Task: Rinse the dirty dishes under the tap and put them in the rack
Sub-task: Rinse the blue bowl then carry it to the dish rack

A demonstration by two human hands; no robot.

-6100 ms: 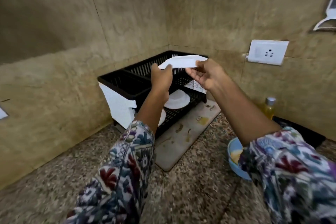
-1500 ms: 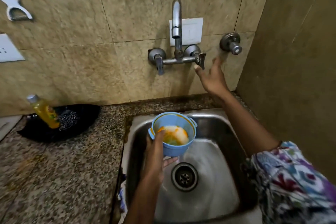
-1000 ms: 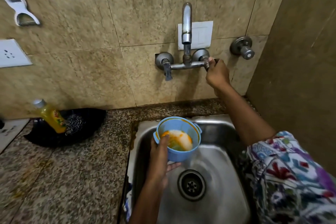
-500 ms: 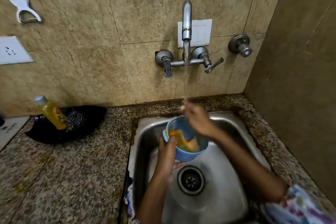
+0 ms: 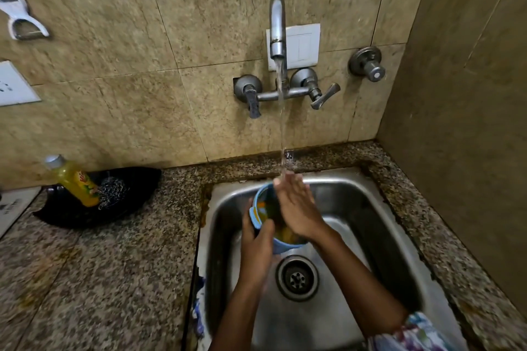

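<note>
Half a second ago my right hand was dipping into the blue bowl from above; now it is lying flat across the bowl's mouth, fingers straight and together, catching the water that is falling from the tap. My left hand is gripping the bowl from the 8 o'clock side, thumb curling over the near rim and fingers wrapping underneath. I am tilting the bowl so that its opening is facing toward 3 o'clock, and I am holding it over the steel sink, just above the drain. Orange and yellow food residue is clinging to the inside of the bowl; my right palm is hiding most of it. The stream is running straight down from the spout and hitting my right fingertips at the bowl's far edge.

At 9 o'clock from the sink, on the speckled counter, a black dish is holding a yellow bottle leaning toward the wall and a steel scrubber beside it. On the wall at 12 o'clock the tap's two handles are flanking the spout, with a separate round valve at about 2 o'clock and a white switch plate behind the spout. A white peeler is hanging at 10 o'clock, above a white socket.
</note>
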